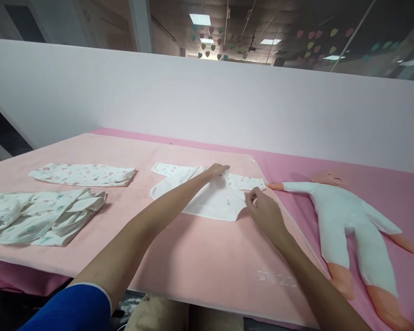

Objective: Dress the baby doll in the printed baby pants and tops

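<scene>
A small white baby shirt (pixel 207 195) with a pink print lies spread on the pale pink mat (pixel 179 257) in the middle. My left hand (pixel 218 170) reaches across it, its fingers pressed together on the cloth near the collar. At the shirt's right edge, by the sleeve, my right hand (pixel 262 209) pinches the fabric. A doll (pixel 348 216) in a white bodysuit lies on its back just right of the mat, one arm stretched toward the shirt's sleeve.
Folded printed baby trousers (pixel 84 174) lie at the left back of the mat. A bundle of printed baby garments (pixel 41 216) sits at the left front. A white wall (pixel 207 105) runs behind the darker pink table cover (pixel 382 184).
</scene>
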### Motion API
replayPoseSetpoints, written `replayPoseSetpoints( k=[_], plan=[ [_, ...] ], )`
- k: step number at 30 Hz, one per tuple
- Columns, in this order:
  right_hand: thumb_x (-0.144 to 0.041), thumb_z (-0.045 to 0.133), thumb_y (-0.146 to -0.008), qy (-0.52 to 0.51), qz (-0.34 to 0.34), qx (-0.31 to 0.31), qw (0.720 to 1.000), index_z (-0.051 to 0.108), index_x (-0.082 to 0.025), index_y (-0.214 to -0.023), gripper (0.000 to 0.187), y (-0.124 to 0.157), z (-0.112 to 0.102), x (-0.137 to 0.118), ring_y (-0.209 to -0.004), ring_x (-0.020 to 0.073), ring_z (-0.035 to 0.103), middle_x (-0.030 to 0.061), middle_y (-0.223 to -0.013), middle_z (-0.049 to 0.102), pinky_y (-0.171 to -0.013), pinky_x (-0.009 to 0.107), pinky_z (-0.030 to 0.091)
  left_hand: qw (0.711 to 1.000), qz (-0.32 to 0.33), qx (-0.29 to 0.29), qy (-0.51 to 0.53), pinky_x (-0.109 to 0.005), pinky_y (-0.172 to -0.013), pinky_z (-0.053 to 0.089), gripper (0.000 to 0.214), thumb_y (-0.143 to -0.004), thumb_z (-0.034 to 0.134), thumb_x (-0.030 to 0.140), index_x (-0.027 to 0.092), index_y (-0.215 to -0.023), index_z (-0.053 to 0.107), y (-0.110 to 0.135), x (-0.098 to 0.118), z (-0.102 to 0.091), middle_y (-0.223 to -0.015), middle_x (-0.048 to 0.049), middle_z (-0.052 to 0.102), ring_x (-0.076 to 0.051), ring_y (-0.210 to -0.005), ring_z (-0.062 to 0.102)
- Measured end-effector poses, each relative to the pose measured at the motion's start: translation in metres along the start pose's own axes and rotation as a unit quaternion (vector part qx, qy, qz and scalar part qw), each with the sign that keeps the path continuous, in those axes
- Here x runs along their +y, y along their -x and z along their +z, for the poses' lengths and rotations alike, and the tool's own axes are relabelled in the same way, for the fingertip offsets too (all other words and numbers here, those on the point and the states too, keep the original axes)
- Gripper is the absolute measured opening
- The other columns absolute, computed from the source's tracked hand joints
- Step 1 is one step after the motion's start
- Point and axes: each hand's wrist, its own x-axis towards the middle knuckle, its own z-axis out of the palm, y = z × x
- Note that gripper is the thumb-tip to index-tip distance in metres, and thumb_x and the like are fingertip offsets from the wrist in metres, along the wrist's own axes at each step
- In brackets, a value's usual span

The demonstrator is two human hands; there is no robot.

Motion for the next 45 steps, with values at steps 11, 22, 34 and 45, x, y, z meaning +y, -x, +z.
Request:
replayPoseSetpoints(
  k=[11, 22, 34, 45],
  plan=[
    [-0.043, 0.048, -0.107, 0.007, -0.148, 0.028, 0.989, 0.061, -0.019, -0.143, 0.045, 0.021, 0.023, 0.032, -0.139, 0.0342, 0.056, 0.0162, -0.145, 0.065, -0.117, 0.053, 0.045, 0.949, 0.202, 0.033, -0.238, -0.050, -0.131, 0.027, 0.056, -0.109, 0.039, 0.053, 0.024, -0.154, 0.053, 0.025, -0.035, 0.039, -0.169, -0.0095, 0.047, -0.030, -0.157, 0.039],
    [-0.053, 0.037, -0.115, -0.018, -0.179, -0.243, 0.953, 0.019, -0.038, -0.175, 0.065, 0.042, 0.016, 0.002, -0.167, 0.0265, 0.020, -0.0030, -0.179, 0.023, -0.138, 0.056, 0.020, 0.944, 0.157, 0.007, -0.289, -0.058, -0.134, 0.018, 0.075, -0.109, 0.025, 0.066, 0.028, -0.172, 0.033, 0.028, -0.037, 0.046, -0.182, -0.0054, 0.020, -0.039, -0.168, 0.019],
    [-0.054, 0.036, -0.115, -0.016, -0.166, -0.234, 0.958, 0.016, -0.039, -0.175, 0.066, 0.045, 0.022, 0.001, -0.168, 0.0269, 0.015, -0.0037, -0.180, 0.019, -0.137, 0.058, 0.021, 0.940, 0.186, 0.111, -0.263, -0.057, -0.134, 0.018, 0.080, -0.103, 0.047, 0.065, 0.015, -0.165, 0.036, 0.035, -0.034, 0.043, -0.180, -0.0189, 0.022, -0.040, -0.166, 0.018],
    [-0.055, 0.033, -0.115, -0.019, -0.164, -0.208, 0.964, 0.022, -0.037, -0.175, 0.065, 0.046, 0.025, 0.002, -0.167, 0.0256, 0.022, -0.0023, -0.180, 0.024, -0.137, 0.055, 0.023, 0.945, 0.144, 0.047, -0.291, -0.055, -0.137, 0.015, 0.082, -0.107, 0.032, 0.069, 0.017, -0.171, 0.035, 0.033, -0.039, 0.046, -0.180, -0.0114, 0.027, -0.036, -0.168, 0.017]
  ],
)
